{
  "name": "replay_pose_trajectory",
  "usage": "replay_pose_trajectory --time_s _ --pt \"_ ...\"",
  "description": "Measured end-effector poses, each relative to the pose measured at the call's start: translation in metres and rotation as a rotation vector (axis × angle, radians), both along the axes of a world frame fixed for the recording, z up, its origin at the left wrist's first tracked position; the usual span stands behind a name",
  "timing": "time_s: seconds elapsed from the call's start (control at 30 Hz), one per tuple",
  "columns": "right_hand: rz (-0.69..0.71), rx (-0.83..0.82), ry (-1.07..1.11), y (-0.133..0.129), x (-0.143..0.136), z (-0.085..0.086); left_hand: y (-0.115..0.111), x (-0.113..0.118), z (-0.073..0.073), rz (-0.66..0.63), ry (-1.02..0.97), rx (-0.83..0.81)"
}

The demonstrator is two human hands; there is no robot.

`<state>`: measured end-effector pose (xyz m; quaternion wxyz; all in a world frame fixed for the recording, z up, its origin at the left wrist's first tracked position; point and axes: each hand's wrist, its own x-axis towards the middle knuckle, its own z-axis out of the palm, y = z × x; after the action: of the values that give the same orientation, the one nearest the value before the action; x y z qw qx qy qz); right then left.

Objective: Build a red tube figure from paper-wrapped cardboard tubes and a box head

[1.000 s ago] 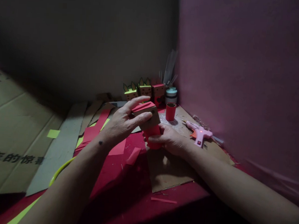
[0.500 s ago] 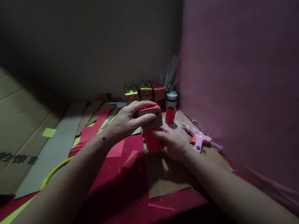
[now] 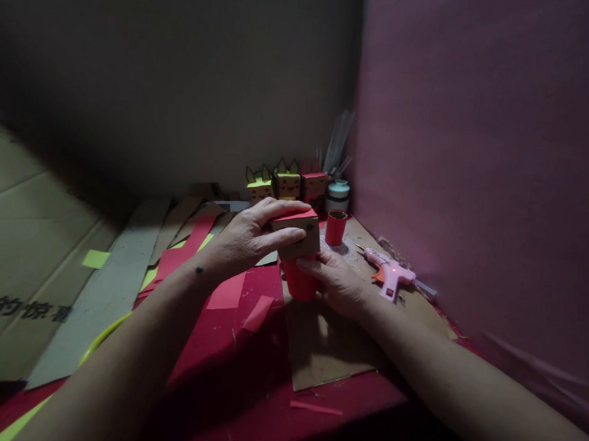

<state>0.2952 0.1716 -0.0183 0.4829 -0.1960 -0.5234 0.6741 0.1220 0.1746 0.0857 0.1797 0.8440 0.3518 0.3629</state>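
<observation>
My left hand [image 3: 254, 235] grips a small cardboard box [image 3: 301, 240] with a red paper top, its fingers over the top and its thumb on the front face. A dark round mark shows on that face. Directly below the box is a red paper-covered tube [image 3: 301, 283], upright and touching the box's underside. My right hand [image 3: 338, 282] is wrapped around the tube from the right, thumb in front. Its other fingers are mostly hidden behind the tube. Another red tube [image 3: 335, 229], open at the top, stands just beyond my right hand.
A pink glue gun [image 3: 390, 271] with a lit red light lies on a cardboard sheet [image 3: 334, 364]. Several box-headed figures [image 3: 288, 181] and a blue-lidded jar [image 3: 338, 195] stand at the back. Red paper strips [image 3: 187, 248] and cardboard pieces lie left, beside a big carton [image 3: 21, 252].
Almost nothing differs. Both hands keep their hold on the box and the tube, and the view has shifted very slightly.
</observation>
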Motion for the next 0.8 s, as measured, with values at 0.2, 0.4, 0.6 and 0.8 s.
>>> replay_pose_trajectory --time_s 0.2,0.4,0.6,0.8 --pt "-0.017 0.063 -0.044 0.0 0.0 0.002 0.001 -0.003 0.0 0.01 0.068 0.034" --pt "-0.044 0.065 -0.075 -0.003 -0.001 0.008 0.001 -0.006 -0.001 0.023 0.076 0.05" --pt "-0.17 0.122 -0.262 -0.009 -0.002 0.02 0.003 -0.009 -0.003 -0.001 0.095 0.053" --pt "-0.202 0.23 -0.233 -0.006 -0.004 0.017 0.001 -0.013 -0.001 -0.04 0.125 -0.006"
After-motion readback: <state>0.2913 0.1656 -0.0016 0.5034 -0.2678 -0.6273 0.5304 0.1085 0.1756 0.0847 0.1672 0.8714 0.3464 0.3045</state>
